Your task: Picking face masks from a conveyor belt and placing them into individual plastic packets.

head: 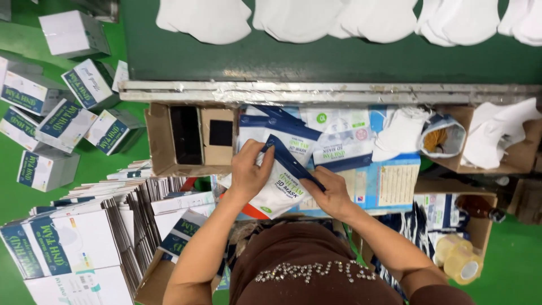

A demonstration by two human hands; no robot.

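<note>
Left of the hands: stack of flattened white-and-blue cardboard cartons (84, 237) | left hand (248, 169) grasping the top edge of a white plastic mask pouch with a dark blue strip (282, 181) | pouch between both hands, long axis slanting away to the left | right hand (333, 195) pinching the strip's lower end | right: clear tape rolls (460, 257).

Mask pouch (282, 186): white, navy top band, orange corner; conveyor belt (316, 59): dark green; masks (206, 20) on it: plain white; tape rolls (460, 257): clear yellowish
</note>
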